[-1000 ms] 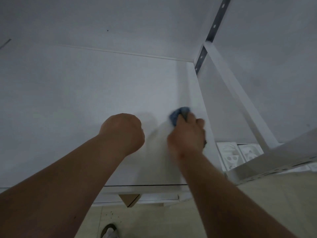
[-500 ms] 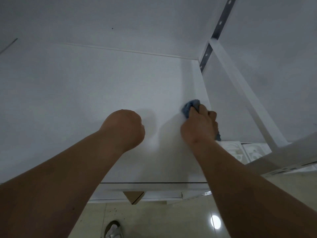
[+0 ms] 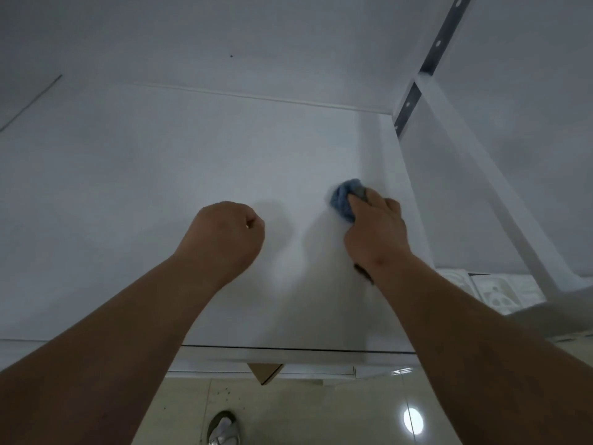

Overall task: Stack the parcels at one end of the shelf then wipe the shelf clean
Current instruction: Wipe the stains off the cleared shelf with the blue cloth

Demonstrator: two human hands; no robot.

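A: How far is the task judged to be?

B: No parcels are seen on the shelf (image 3: pixel 160 187); wiping is under way; a cloth (image 3: pixel 345 199) is gripped by the right hand (image 3: pixel 377 234) near the right end; the left hand (image 3: pixel 224 239) is fisted, empty.

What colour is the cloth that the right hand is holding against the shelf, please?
Blue: the cloth shows best in the head view.

I read this as a storeroom or stockroom: white metal racking with a slotted upright (image 3: pixel 433 56) at upper right, packaged goods (image 3: pixel 494 290) on a lower level at right, glossy tiled floor (image 3: pixel 288 412) along the bottom.
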